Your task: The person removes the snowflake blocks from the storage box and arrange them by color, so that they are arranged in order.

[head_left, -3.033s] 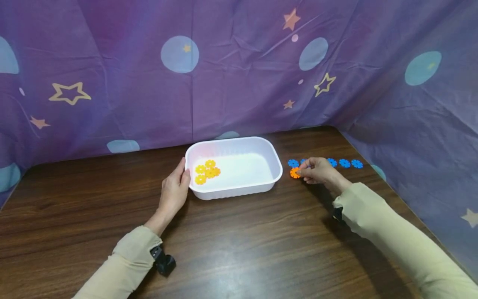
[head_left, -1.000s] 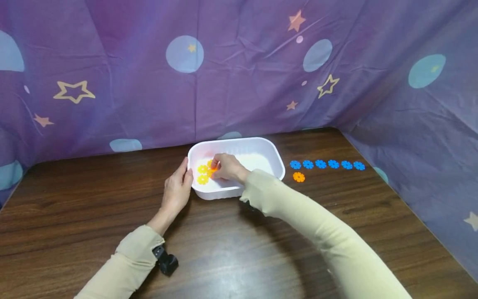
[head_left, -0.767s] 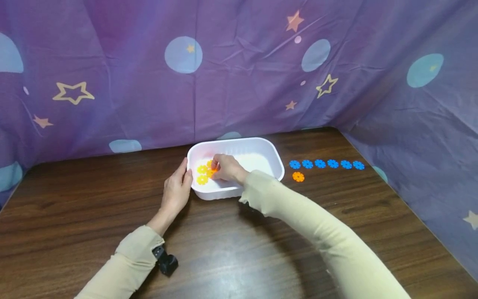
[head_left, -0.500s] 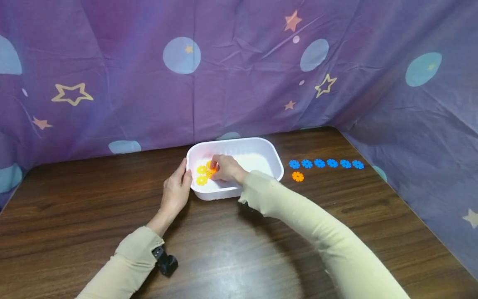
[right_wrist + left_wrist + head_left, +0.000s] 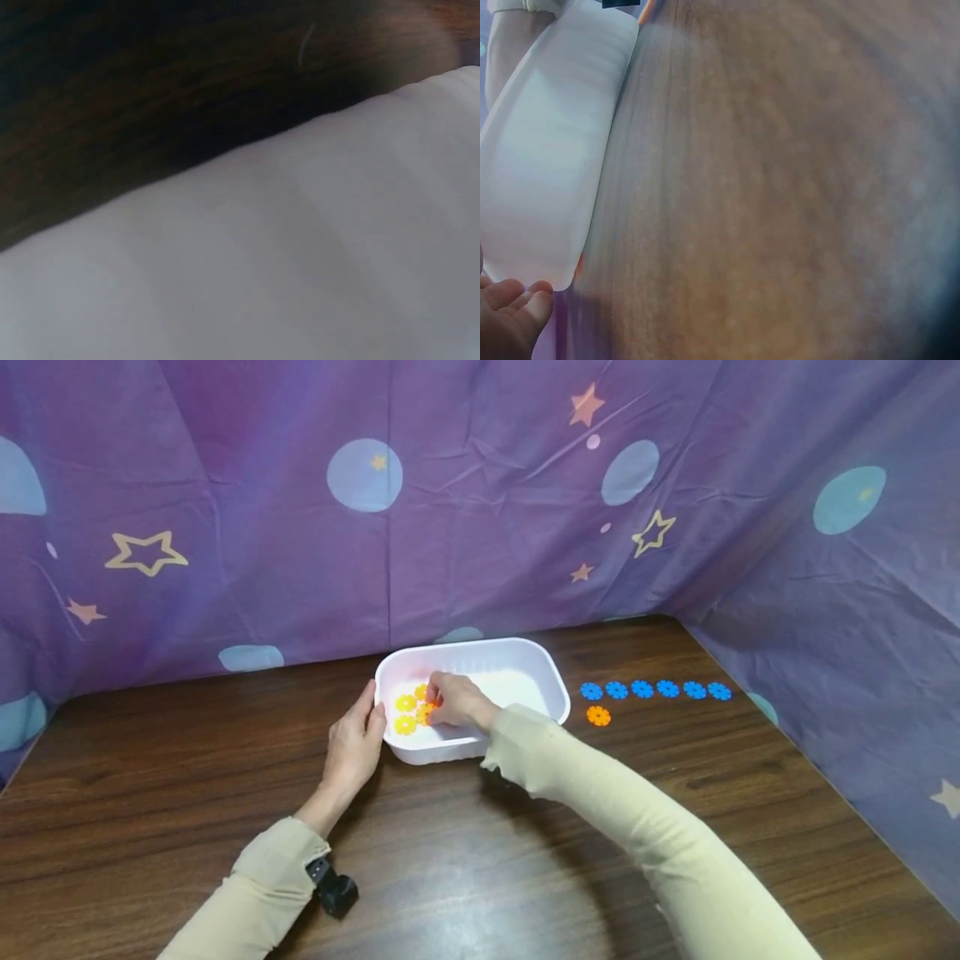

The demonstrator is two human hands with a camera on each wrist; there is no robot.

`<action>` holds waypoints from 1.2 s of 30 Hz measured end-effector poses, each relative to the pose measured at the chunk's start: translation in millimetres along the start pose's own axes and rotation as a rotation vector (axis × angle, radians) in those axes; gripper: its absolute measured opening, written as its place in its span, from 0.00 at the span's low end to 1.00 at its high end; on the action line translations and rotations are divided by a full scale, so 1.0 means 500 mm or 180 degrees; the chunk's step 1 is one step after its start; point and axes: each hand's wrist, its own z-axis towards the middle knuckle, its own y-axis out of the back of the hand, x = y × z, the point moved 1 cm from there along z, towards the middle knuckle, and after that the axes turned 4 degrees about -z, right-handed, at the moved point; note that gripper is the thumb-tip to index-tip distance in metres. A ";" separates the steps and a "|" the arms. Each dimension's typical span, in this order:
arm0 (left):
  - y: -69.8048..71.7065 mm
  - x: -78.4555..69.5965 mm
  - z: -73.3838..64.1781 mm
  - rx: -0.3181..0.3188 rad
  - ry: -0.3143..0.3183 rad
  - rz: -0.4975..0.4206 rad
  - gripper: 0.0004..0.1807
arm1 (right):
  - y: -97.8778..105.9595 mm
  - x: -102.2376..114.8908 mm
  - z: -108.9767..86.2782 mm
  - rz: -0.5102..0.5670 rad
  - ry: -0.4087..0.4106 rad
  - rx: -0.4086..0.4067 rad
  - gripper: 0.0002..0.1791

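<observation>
A white plastic tray [image 5: 521,735] stands on the wooden table, with several yellow snowflake discs [image 5: 405,725] at its left end. My left hand [image 5: 354,743] holds the tray's left end, thumb at the rim; the left wrist view shows its fingertips against the outer wall. Inside the tray, my right hand [image 5: 459,700] pinches at an orange snowflake disc [image 5: 432,702] among the yellow ones, its fingers partly hiding it. Right of the tray lies a row of several blue snowflake discs [image 5: 642,689], with one orange snowflake disc [image 5: 598,716] below its left end.
The dark wooden table [image 5: 450,877] has a purple curtain [image 5: 480,543] with stars and planets behind it and along its right side. A black wrist camera [image 5: 333,889] sits on the left sleeve. Table and pale cloth fill the right wrist view.
Since three seconds ago, my right hand has left an orange disc below the blue row and moved left into the tray. There it has stayed almost still for the last second. The left hand keeps its place.
</observation>
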 end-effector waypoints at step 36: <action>0.001 0.003 0.001 -0.0006 0.0031 0.0002 0.26 | 0.191 -0.416 -0.253 0.1694 -0.1089 -0.0661 0.14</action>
